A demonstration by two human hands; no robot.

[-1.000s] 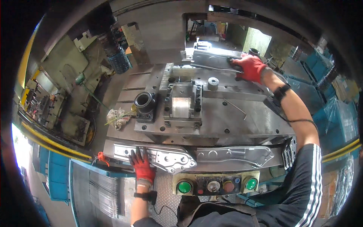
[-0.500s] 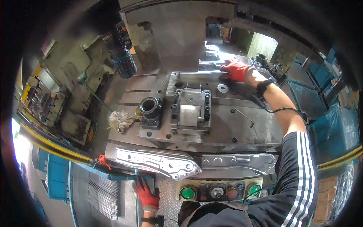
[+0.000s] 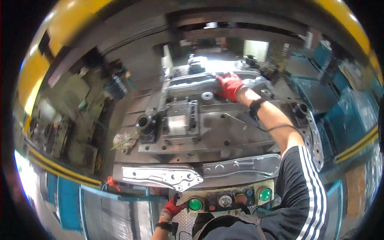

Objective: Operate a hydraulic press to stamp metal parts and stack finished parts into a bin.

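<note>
My right hand [image 3: 230, 86], in a red glove, reaches far across the press bed to a long stamped metal panel [image 3: 188, 82] lying at the back. Its fingers lie at the panel's near edge, too blurred to show whether they grip it. A pale metal ring [image 3: 207, 96] lies just left of that hand. My left hand [image 3: 173, 209], also red-gloved, is beside the left green button [image 3: 195, 204] of the control box, fingers apart and holding nothing. Two more stamped panels lie along the front edge: a bright one [image 3: 160, 176] on the left and a duller one [image 3: 240, 166] on the right.
Mid-bed stands a block-shaped die [image 3: 180, 122], with a round guide bushing [image 3: 147, 126] to its left. An L-shaped hex key [image 3: 236, 119] and a crumpled rag [image 3: 124, 142] lie nearby. Another green button [image 3: 265, 195] is at right. Teal racks [image 3: 66, 202] stand at lower left.
The view has tilted up and shifted right. My left hand has moved right, from above the rack to beside the left green button. My right hand stays near the back panel, slightly farther right.
</note>
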